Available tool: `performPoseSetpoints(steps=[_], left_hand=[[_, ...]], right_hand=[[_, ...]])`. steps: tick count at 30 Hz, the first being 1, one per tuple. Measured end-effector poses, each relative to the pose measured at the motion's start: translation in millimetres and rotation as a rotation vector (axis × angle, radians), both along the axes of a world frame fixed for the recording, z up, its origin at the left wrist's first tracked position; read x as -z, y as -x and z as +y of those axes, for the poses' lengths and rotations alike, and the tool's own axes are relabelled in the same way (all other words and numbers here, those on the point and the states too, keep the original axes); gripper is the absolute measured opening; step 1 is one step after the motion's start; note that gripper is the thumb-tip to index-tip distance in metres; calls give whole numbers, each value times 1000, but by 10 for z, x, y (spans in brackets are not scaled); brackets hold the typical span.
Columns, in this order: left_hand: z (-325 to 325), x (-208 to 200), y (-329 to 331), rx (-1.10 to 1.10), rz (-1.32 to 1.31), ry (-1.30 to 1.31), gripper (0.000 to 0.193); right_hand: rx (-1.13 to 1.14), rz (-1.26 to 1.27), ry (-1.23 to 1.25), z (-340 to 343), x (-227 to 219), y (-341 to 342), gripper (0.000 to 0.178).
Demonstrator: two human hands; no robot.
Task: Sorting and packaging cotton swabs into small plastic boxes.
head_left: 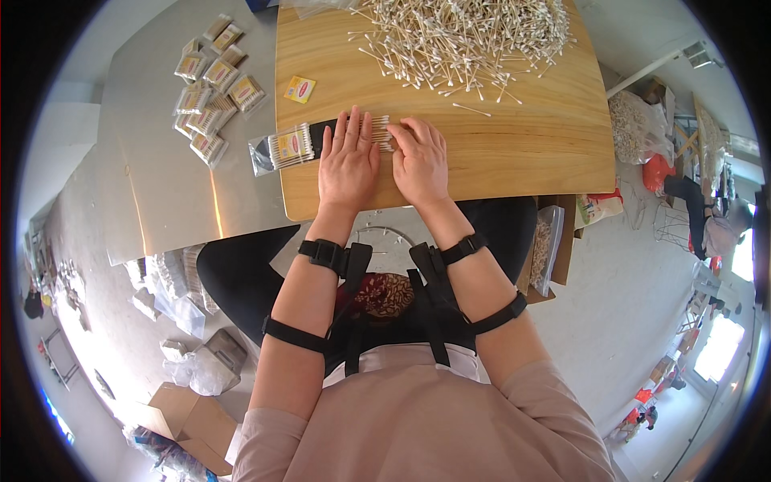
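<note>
My left hand (349,157) lies flat, palm down and fingers stretched, over a row of cotton swabs (381,132) and a black flat strip (318,138). White swab tips stick out to its right. My right hand (421,159) rests beside them with bent, slightly parted fingers; its index finger and thumb are at the swab ends, and no held thing shows. Left of my left hand, a clear bag (260,156) surrounds a packed row of swabs with a yellow label card (289,145). Another yellow card (299,89) lies farther away on the wooden board (514,153).
A large heap of loose cotton swabs (474,40) covers the board's far side, with one stray swab (471,109) nearer. Several filled swab packs (221,74) are piled on the metal table (144,161) at left. Cardboard boxes (189,426) and bags stand on the floor.
</note>
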State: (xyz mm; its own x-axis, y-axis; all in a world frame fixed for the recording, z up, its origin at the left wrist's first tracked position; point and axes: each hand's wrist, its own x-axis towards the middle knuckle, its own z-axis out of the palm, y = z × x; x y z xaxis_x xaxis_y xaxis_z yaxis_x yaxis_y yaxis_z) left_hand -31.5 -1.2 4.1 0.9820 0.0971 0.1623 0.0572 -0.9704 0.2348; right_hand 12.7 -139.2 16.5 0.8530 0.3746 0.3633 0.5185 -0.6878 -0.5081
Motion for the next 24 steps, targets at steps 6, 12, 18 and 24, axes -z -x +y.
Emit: performPoseSetpoints(steps=[6,12,18,24], left_hand=[[17,12,10,-12,4,13,52],[-5,10,-4,-12,-60,45,48],[27,20,28,-27,-58,143,47],[33,21,47,-1,-42,57,53]], right_hand=[[-82,-44,109,56,-32,19,47],[-212,-63,347,32,5,-60,54],[-169,-40,370,93,27,-17,54],[-168,-43,360,75,11,-37,55]])
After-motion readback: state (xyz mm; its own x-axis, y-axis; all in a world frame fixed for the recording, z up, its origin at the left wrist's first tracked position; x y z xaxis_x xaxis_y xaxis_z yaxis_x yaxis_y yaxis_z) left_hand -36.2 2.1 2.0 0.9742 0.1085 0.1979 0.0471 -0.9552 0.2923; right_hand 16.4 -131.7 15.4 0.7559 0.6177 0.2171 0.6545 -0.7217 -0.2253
